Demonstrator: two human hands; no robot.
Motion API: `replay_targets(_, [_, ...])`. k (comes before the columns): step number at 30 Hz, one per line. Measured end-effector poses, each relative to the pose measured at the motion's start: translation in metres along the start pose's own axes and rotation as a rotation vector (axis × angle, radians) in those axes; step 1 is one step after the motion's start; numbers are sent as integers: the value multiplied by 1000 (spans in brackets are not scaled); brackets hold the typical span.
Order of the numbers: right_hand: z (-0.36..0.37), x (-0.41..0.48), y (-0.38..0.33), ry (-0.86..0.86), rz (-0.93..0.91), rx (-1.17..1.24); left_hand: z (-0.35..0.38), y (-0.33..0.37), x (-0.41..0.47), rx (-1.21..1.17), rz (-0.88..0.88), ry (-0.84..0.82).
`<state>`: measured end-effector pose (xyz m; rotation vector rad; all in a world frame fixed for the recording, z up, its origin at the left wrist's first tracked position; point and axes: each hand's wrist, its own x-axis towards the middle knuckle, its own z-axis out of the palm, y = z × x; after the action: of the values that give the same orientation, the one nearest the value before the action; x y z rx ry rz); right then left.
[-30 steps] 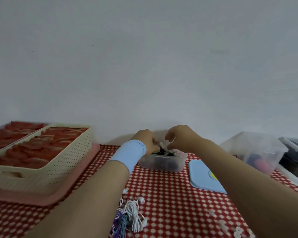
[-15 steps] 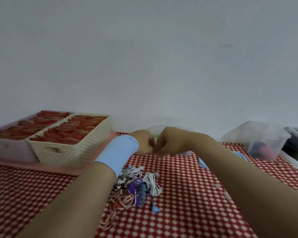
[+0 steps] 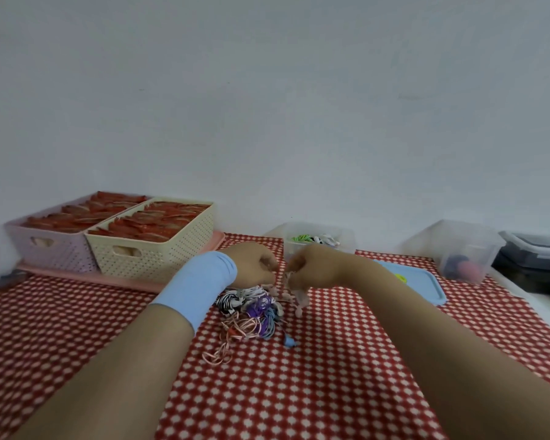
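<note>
One cord tangle (image 3: 251, 312) on a red-checked tablecloth (image 3: 299, 392), grey wall (image 3: 267, 106) behind.

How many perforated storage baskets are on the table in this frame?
2. A lilac basket at far left and a cream basket right beside it, both on the pink tray; others may sit off-frame.

Cream basket (image 3: 159, 255) w/ red packs (image 3: 159, 223), lilac basket (image 3: 54, 249), blue lid (image 3: 426, 287), clear tub (image 3: 451, 246) rt.

Both forearms reach forward and converge near the middle. The left hand (image 3: 253, 265), with a light blue wristband (image 3: 200, 285) behind it, and the right hand (image 3: 310, 265) are held knuckles up, nearly touching, fingers curled into pinches.
</note>
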<state>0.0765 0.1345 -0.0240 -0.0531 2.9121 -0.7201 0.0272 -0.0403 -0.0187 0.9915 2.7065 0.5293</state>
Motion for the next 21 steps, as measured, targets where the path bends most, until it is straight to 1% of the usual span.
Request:
replay_targets(2, [-7,-7,5,76,19,177,0,12,-3,-78,47,49])
replay_targets(4, [-16,-18,9,92,34,393,0,24,-4,-203,70,80])
replay_targets(5, [-20,-24,12,91,28,446,1,29,-3,-253,68,95])
replay_targets(8, [-31,-42,25,153,-9,432,8,43,5,-344,73,129])
replay_targets(14, [-49,-79,61,301,49,476,27,88,17,-585,113,126])
replay_targets(16, [-53,-88,71,305,65,463,35,103,19,-650,115,102])
replay_targets(21, [-55,-104,91,310,156,445,63,123,31,-699,125,49])
